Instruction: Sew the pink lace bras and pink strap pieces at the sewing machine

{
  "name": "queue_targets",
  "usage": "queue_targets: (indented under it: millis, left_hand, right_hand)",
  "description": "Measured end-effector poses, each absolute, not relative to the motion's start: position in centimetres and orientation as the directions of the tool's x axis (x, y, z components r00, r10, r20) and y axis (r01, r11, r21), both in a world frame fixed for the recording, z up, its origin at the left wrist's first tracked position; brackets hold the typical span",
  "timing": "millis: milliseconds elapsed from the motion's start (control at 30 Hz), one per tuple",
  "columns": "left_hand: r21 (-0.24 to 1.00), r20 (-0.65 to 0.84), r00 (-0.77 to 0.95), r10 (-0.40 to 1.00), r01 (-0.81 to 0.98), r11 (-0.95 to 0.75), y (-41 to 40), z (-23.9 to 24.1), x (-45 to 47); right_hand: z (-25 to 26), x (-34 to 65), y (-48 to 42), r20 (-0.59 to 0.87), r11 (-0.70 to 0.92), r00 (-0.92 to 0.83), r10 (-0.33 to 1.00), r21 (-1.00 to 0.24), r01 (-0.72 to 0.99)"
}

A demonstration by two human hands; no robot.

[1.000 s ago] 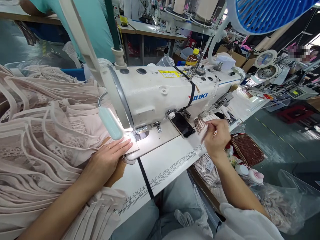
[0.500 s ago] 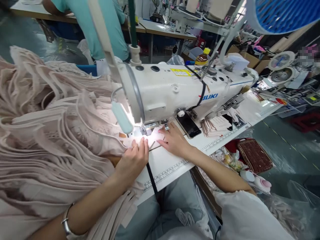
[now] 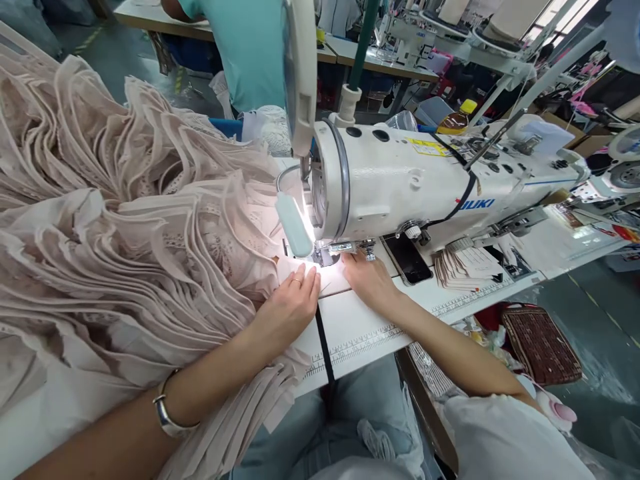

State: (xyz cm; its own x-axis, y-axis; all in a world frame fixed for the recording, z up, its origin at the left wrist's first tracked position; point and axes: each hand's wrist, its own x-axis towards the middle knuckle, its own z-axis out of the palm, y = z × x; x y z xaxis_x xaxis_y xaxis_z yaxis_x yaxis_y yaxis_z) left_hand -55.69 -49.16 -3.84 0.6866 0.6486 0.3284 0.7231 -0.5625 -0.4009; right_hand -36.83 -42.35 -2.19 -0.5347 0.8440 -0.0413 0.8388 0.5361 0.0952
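Observation:
A pale pink fabric piece (image 3: 330, 279) lies on the sewing machine's bed, brightly lit under the presser foot (image 3: 320, 255). My left hand (image 3: 290, 300) rests on its near left edge, fingers stretched out and lying flat. At the piece's right end, my right hand (image 3: 369, 281) has its fingers closed on the fabric, with the fingertips partly hidden beneath the machine head. The white sewing machine (image 3: 390, 180) stands over both hands. A small pale green lamp (image 3: 294, 225) hangs left of the needle area.
A large heap of pale pink lace-trimmed fabric pieces (image 3: 115, 267) covers the left side. Right of my right hand lie a phone (image 3: 407, 259) and a stack of cut pieces (image 3: 467, 268). A printed ruler (image 3: 365, 345) runs along the table's front. Another person (image 3: 245, 53) sits beyond.
The view has swung left, so the machine appears farther right. My right hand's fingers, spread before, have drawn together at the fabric's right end. The left hand stays on the fabric.

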Motion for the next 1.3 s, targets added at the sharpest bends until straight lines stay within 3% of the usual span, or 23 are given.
queue_targets:
  millis: [333, 567, 700, 833, 967, 1100, 1200, 1300]
  left_hand:
    - [-0.288, 0.316, 0.653, 0.688, 0.757, -0.586, -49.1, -3.8, -55.6]
    - [-0.275, 0.294, 0.646, 0.705, 0.763, -0.585, -49.2, -3.7, -55.6]
    - [-0.261, 0.257, 0.63, 0.733, 0.775, -0.575, -49.3, -3.7, -55.6]
    - [-0.231, 0.221, 0.619, 0.753, 0.784, -0.577, -49.4, -3.8, -55.3]
    - [-0.15, 0.219, 0.595, 0.773, 0.804, -0.576, -48.9, -4.1, -55.5]
    - [0.114, 0.323, 0.418, 0.849, 0.874, -0.473, -48.2, -4.4, -56.4]
    - [0.336, 0.409, 0.253, 0.877, 0.852, -0.402, -48.2, -4.8, -56.5]
    - [0.319, 0.415, 0.355, 0.837, 0.805, -0.5, -48.9, -5.1, -55.7]
  right_hand:
    - [-1.3, -35.7, -43.1, -0.063, 0.689, -0.689, 0.722, -0.01, 0.724]
    - [-1.6, -34.3, -43.3, -0.026, 0.733, -0.733, 0.68, -0.01, 0.68]
    - [-2.5, -33.9, -43.4, 0.068, 0.719, -0.719, 0.692, 0.029, 0.694]
    - [-3.0, -34.5, -42.9, 0.073, 0.65, -0.648, 0.758, -0.006, 0.76]
    - [-3.5, -36.4, -42.1, 0.073, 0.592, -0.594, 0.801, -0.241, 0.769]
    - [-4.0, -37.8, -41.8, 0.103, 0.464, -0.489, 0.866, -0.529, 0.711]
    - [-4.1, -37.9, -41.9, 0.086, 0.383, -0.427, 0.9, -0.626, 0.68]
    - [-4.0, -37.6, -42.0, 0.055, 0.344, -0.418, 0.907, -0.671, 0.657]
